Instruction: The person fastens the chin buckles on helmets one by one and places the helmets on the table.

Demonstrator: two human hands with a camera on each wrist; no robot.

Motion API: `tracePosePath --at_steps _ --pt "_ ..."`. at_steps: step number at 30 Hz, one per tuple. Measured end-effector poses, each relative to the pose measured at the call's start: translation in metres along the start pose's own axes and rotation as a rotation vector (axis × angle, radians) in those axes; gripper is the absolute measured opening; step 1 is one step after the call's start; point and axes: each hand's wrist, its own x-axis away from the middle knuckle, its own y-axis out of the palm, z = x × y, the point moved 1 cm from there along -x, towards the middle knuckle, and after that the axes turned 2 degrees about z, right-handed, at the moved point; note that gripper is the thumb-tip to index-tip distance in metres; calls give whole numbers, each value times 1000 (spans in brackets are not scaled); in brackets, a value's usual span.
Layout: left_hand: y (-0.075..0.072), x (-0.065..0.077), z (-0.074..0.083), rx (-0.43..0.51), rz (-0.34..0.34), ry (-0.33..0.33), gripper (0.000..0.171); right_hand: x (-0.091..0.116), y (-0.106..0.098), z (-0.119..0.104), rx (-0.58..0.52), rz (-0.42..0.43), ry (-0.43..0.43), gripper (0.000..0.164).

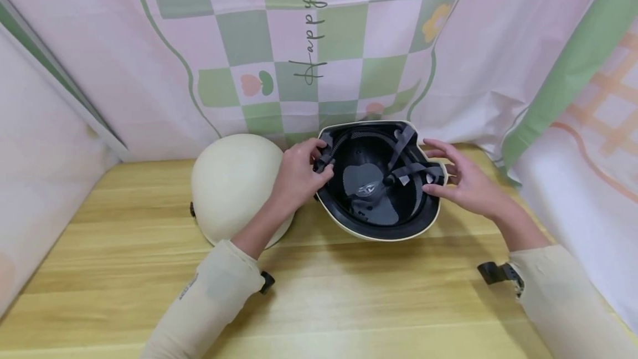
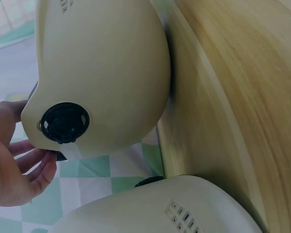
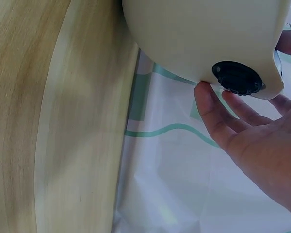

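Observation:
A cream helmet (image 1: 369, 181) sits tipped with its opening up towards me, showing black lining, grey pads and grey chin straps. My left hand (image 1: 301, 173) grips its left rim, thumb at the inner edge. At the right rim, my right hand (image 1: 461, 181) holds it with the thumb inside and the other fingers outside. Round black knobs show on the helmet's sides, one knob (image 2: 65, 122) in the left wrist view and another knob (image 3: 237, 77) in the right wrist view. Left of it, partly behind my left arm, a second cream helmet (image 1: 239, 181) rests dome up.
Both helmets are on a wood-grain table (image 1: 324, 303). Directly behind them hangs a checked green and white curtain (image 1: 344, 37) with lettering. White cloth (image 1: 45, 143) borders the table on the left, and patterned cloth (image 1: 573, 204) on the right.

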Motion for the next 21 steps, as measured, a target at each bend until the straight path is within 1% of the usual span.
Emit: tracePosePath --at_steps 4,9,11,17,19,21 --pt "-1 0 -2 121 10 -33 31 0 0 -1 6 -3 0 89" --pt "-1 1 -4 328 26 -75 25 0 0 -3 8 -7 -13 87" --pt "-2 1 -4 413 27 -106 24 0 0 -3 17 -8 -16 87" --pt "-3 0 -6 646 -15 -232 25 0 0 -4 56 -20 -9 85" --pt "-2 0 -8 700 -31 -257 27 0 0 -6 85 -21 -3 84" --pt "-2 1 -9 735 -47 -265 31 -1 0 -7 127 -11 -11 84"
